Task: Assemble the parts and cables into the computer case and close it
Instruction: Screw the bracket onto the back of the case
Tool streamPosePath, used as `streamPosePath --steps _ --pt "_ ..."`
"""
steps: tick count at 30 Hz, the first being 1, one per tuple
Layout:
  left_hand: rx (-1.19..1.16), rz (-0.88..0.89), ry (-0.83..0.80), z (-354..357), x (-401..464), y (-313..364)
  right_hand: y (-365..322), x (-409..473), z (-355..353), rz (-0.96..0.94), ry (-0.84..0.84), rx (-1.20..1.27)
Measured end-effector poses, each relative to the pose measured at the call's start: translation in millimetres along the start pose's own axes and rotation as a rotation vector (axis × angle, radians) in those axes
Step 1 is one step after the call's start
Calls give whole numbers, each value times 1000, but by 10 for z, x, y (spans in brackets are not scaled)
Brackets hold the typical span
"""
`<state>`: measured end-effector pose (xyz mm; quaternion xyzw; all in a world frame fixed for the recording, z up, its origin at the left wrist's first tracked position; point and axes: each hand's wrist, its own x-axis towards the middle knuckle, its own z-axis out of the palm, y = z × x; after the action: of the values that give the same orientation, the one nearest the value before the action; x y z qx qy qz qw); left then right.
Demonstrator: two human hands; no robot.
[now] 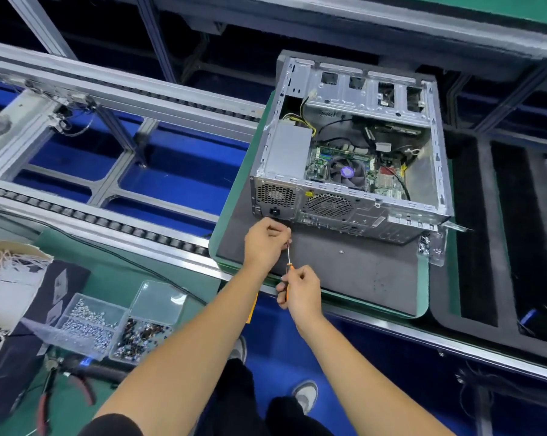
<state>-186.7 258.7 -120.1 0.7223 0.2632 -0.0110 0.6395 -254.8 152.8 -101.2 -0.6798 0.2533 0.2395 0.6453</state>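
Right hand (pixel 302 294) fingers clenched on screwdriver (pixel 287 262) handle; left hand (pixel 264 243) fingers pinch shaft tip.

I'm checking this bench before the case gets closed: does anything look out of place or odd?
One thing: a single small screw lies loose on the grey mat in front of the open computer case, away from the screw box at the left. Otherwise nothing looks spilled or damaged.
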Motion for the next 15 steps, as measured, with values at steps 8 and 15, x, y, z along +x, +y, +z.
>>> streamPosePath --steps 8,15 --pt "119 103 144 101 -4 -47 51 29 83 -86 138 -270" --pt "197 116 179 137 50 -29 123 69 178 -184 296 -400"
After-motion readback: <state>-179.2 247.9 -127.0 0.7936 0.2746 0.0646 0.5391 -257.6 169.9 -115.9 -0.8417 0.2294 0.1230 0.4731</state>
